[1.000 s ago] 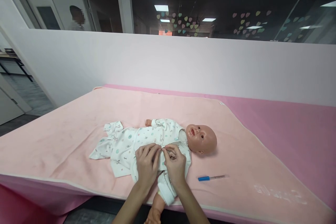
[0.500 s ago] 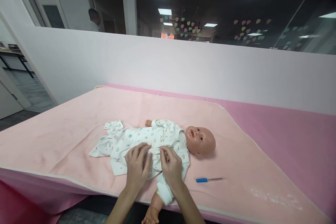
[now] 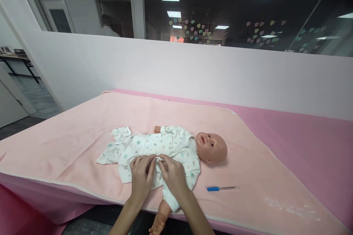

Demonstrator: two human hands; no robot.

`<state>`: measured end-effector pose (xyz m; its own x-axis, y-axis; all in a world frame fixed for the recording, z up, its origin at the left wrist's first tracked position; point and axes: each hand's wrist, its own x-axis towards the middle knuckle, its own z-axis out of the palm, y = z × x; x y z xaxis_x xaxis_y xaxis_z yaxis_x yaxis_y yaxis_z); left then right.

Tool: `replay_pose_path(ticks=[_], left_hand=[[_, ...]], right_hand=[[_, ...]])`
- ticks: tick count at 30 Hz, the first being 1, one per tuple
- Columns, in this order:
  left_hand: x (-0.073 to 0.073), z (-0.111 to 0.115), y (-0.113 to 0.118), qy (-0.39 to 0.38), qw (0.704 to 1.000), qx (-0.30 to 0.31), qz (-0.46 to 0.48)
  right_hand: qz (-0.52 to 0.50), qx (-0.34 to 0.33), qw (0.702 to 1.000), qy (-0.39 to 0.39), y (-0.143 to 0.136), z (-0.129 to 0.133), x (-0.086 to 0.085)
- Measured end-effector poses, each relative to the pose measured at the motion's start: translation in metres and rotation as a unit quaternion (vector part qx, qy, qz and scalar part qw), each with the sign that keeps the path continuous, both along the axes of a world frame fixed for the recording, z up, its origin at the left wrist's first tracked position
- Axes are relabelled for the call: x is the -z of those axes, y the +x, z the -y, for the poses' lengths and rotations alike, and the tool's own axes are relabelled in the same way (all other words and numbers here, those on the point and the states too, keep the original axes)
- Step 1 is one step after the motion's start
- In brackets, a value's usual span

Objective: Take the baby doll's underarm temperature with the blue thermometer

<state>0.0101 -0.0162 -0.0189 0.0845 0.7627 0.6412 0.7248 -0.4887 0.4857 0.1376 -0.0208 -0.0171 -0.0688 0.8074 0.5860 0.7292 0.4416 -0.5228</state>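
Observation:
A baby doll (image 3: 211,147) lies on its back, its head to the right, dressed in a white baby shirt (image 3: 176,139) with a small green and brown print. Over the shirt's front, my left hand (image 3: 141,176) and my right hand (image 3: 174,177) meet with their fingertips almost touching. Both are closed in a pinch on a small white bit of the shirt's cloth; whether this is an edge or a tie I cannot make out. Printed trousers (image 3: 109,154) of the same fabric extend left. One doll arm (image 3: 162,213) hangs over the near edge below my wrists.
A pen with a blue cap (image 3: 213,188) lies right of my right hand. Beneath everything spreads a peach blanket (image 3: 248,169) over a pink mat (image 3: 317,143). Behind rises a white low wall (image 3: 193,69). Beyond it, a person (image 3: 109,25) stands near a doorway.
My right hand has moved left along the shirt, up to my left hand, and the fingertips now come together. The person behind the wall has shifted slightly right. The doll stays in place.

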Motion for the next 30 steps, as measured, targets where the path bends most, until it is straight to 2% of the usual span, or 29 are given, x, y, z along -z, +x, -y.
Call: replay_pose_path(ticks=[3, 10, 13, 15, 17, 18, 21, 23, 25, 27, 30], left_hand=[[-0.001, 0.0, 0.0, 0.003, 1.0, -0.006, 0.005], [0.0, 0.004, 0.001, 0.025, 0.999, -0.006, -0.024], [-0.004, -0.003, 0.0, 0.014, 0.999, -0.028, -0.034], [-0.013, -0.016, 0.0, 0.007, 0.999, -0.039, -0.027], [-0.027, -0.032, 0.005, 0.001, 1.0, -0.014, -0.009], [-0.034, -0.04, 0.01, -0.007, 1.0, 0.023, -0.001], [-0.049, -0.059, 0.031, -0.083, 0.979, 0.188, -0.004], [-0.052, -0.064, 0.045, -0.132, 0.954, 0.267, -0.032], [-0.049, -0.063, 0.053, -0.145, 0.945, 0.286, -0.069], [-0.045, -0.061, 0.057, -0.131, 0.945, 0.283, -0.099], [-0.043, -0.062, 0.057, -0.125, 0.944, 0.288, -0.103]], right_hand=[[0.005, -0.004, 1.0, 0.002, 0.002, -0.001, 0.002], [0.024, 0.074, 0.997, -0.004, -0.005, -0.002, 0.004], [-0.012, 0.096, 0.995, 0.016, -0.003, 0.002, 0.004], [-0.041, 0.116, 0.991, 0.048, 0.005, 0.009, 0.004], [-0.042, 0.145, 0.984, 0.094, 0.022, 0.021, 0.006], [-0.03, 0.164, 0.979, 0.117, 0.035, 0.028, 0.009], [0.023, 0.213, 0.966, 0.147, 0.086, 0.051, 0.021], [0.061, 0.275, 0.949, 0.139, 0.126, 0.065, 0.034], [0.111, 0.309, 0.938, 0.108, 0.163, 0.074, 0.051], [0.157, 0.28, 0.944, 0.073, 0.192, 0.081, 0.069], [0.159, 0.238, 0.958, 0.028, 0.215, 0.089, 0.089]])
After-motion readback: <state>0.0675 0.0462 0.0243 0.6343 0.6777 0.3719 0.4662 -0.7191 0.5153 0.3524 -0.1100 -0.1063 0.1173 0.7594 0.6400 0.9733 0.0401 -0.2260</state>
